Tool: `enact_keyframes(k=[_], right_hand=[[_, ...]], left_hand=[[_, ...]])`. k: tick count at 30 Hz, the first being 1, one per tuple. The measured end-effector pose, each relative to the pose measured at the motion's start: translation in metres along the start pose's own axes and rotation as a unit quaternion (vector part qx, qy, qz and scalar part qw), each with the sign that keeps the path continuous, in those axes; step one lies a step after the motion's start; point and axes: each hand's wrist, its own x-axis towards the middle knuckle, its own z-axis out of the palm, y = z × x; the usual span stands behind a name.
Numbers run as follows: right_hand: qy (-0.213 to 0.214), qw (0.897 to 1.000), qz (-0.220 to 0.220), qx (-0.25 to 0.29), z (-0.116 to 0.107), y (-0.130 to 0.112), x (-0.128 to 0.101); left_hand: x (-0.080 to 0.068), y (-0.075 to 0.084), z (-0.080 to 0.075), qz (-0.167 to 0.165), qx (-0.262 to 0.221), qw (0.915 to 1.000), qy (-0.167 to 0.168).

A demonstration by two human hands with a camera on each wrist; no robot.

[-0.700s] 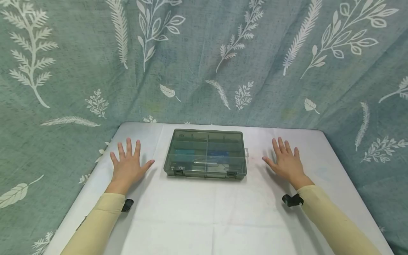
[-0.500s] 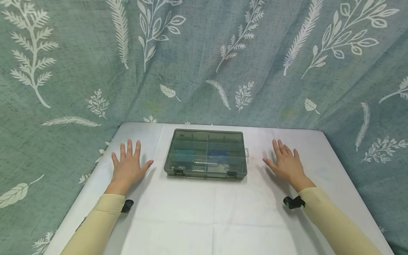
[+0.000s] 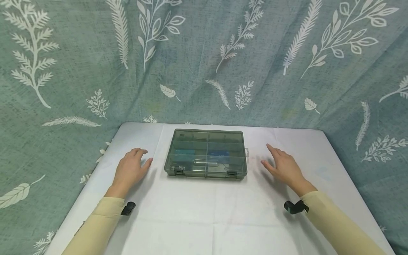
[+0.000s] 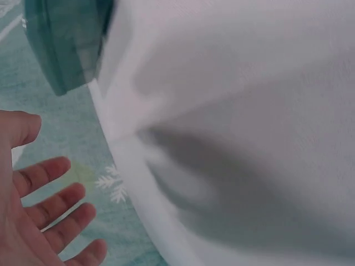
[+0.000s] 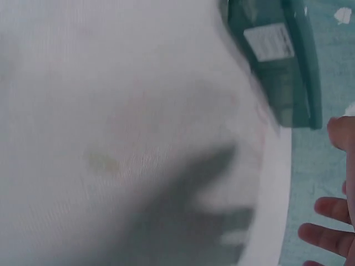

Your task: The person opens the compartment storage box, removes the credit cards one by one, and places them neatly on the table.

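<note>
A closed, see-through grey-green compartment box [image 3: 205,154] lies flat at the back middle of the table, its two latches facing me. Blue items and a pale label show dimly through the lid. To its left my left hand [image 3: 129,171] hovers over the cloth, fingers loosely bent and holding nothing. My right hand [image 3: 285,170] hovers on the other side, fingers relaxed, thumb toward the box, also without anything in it. Both hands stand apart from the box. In the left wrist view the box's end [image 4: 69,44] shows at top left; the right wrist view has its labelled end [image 5: 277,66].
A white cloth [image 3: 204,212] covers the table. Patterned green-blue curtain [image 3: 197,71] hangs behind and along both sides. A small black wrist camera sits on each forearm, the left one [image 3: 128,208] and the right one [image 3: 294,207].
The spread fingers of both hands have relaxed and bent, and the hands have turned so the palms face inward more. The box has stayed where it was.
</note>
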Motion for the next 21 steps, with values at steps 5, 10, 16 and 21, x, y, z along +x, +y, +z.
enact_keyframes(k=[5,10,16,21], right_hand=[[0.014,0.999,-0.015,0.046,-0.001,-0.012,-0.004],[0.015,0.997,-0.026,0.075,-0.002,-0.028,-0.008],[0.008,0.993,-0.032,0.114,0.001,-0.043,-0.013],[0.004,0.986,-0.044,0.159,0.003,-0.054,-0.016]], left_hand=[[-0.001,0.009,-0.004,-0.011,-0.038,0.9991,-0.014],[-0.001,0.020,-0.006,-0.021,-0.063,0.9971,-0.036],[-0.003,0.031,-0.005,-0.024,-0.109,0.9913,-0.070],[-0.005,0.036,-0.003,-0.021,-0.138,0.9865,-0.085]])
